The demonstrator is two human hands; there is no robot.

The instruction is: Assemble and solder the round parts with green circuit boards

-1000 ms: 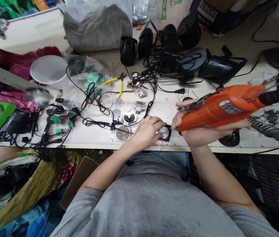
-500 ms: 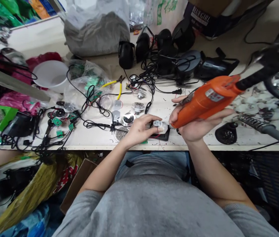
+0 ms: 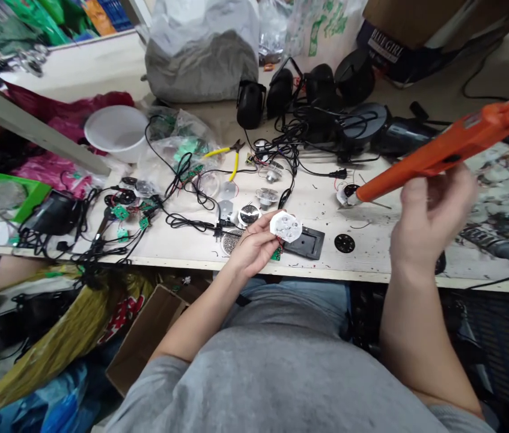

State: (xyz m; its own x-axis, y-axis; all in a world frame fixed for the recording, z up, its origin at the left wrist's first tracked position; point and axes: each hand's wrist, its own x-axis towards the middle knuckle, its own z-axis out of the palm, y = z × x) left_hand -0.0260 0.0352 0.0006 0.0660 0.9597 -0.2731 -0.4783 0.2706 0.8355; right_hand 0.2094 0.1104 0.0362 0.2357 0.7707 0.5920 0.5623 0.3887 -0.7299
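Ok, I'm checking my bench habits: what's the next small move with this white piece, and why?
Probably turn the white octagonal piece over in your left hand and check its underside: thin wires trail from its edge, and the orange tool in your right hand is held well away from it.

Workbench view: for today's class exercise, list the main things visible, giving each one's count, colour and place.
orange electric hand tool: 1, orange, raised at right
white plastic disc: 1, white, in left hand
yellow-handled pliers: 1, yellow, mid-bench
black rounded housings: 4, black, back
tangled black cables: many, black, mid-bench
white plastic bowl: 1, white, back left
grey plastic bag: 1, grey, back
black rectangular plate: 1, black, front
left hand: 1, holding disc
right hand: 1, holding tool
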